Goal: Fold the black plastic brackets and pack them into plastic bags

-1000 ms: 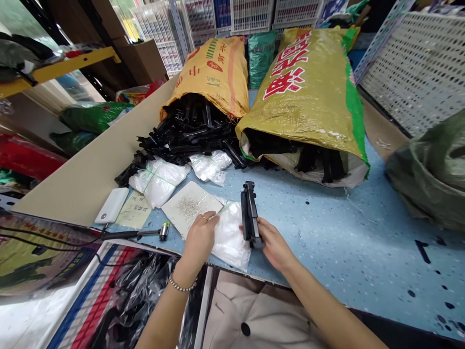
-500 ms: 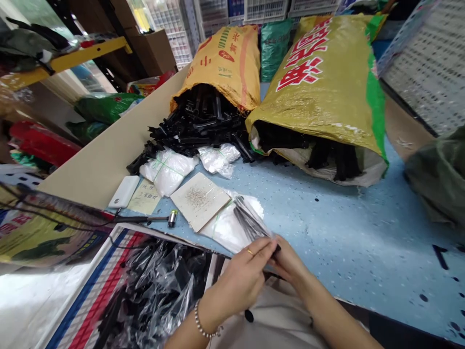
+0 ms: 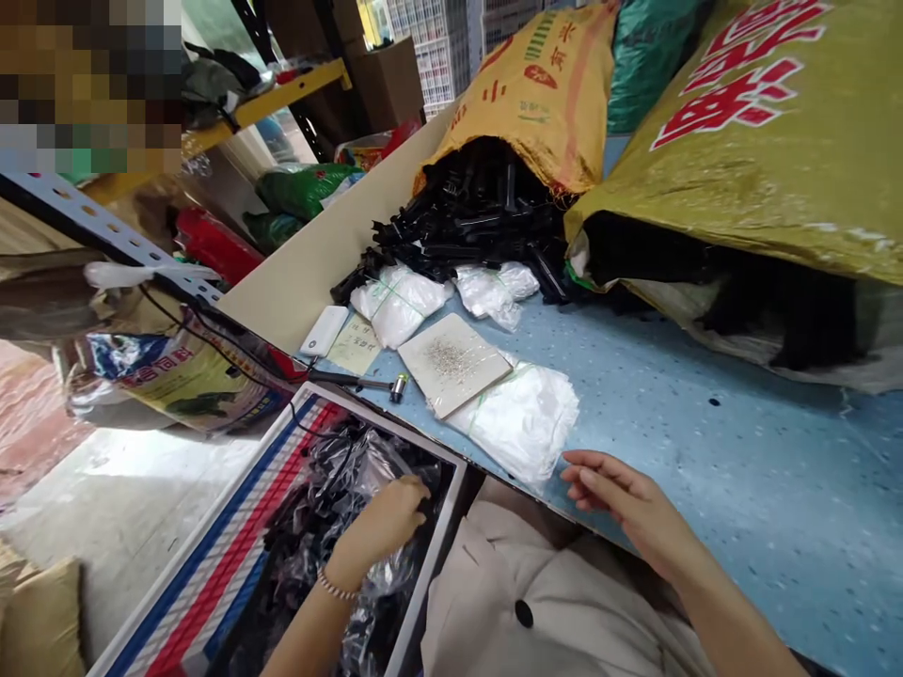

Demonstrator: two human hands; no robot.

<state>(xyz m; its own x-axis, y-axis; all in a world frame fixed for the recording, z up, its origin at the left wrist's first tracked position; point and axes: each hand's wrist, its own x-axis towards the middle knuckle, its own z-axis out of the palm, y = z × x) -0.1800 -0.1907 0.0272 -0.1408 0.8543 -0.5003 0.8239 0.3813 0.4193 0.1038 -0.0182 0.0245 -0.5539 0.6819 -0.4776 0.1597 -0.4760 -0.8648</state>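
My left hand [image 3: 393,515], a beaded bracelet at its wrist, hangs over a crate with a white rim [image 3: 451,489] at the lower left. Its fingers are loosely bent and apart, with nothing visible in them. Clear plastic bags with black parts [image 3: 371,456] fill the crate beneath it. My right hand [image 3: 610,489] is open and holds nothing, just right of a stack of clear plastic bags [image 3: 540,414] on the blue tabletop [image 3: 656,414]. A square board [image 3: 455,362] with small grains on it lies over the stack's left end.
A hammer [image 3: 353,380], a white box-shaped device [image 3: 324,331] and a handwritten note [image 3: 355,346] lie near the left edge. Behind are two tied bag bundles [image 3: 399,301] and black plastic parts [image 3: 472,226] spilling from an orange sack [image 3: 543,94]. A yellow sack [image 3: 762,179] lies at right.
My hands have moved apart. My left hand has gone left and down over the crate; the bagged black piece both hands held is out of them. The view has swung left.
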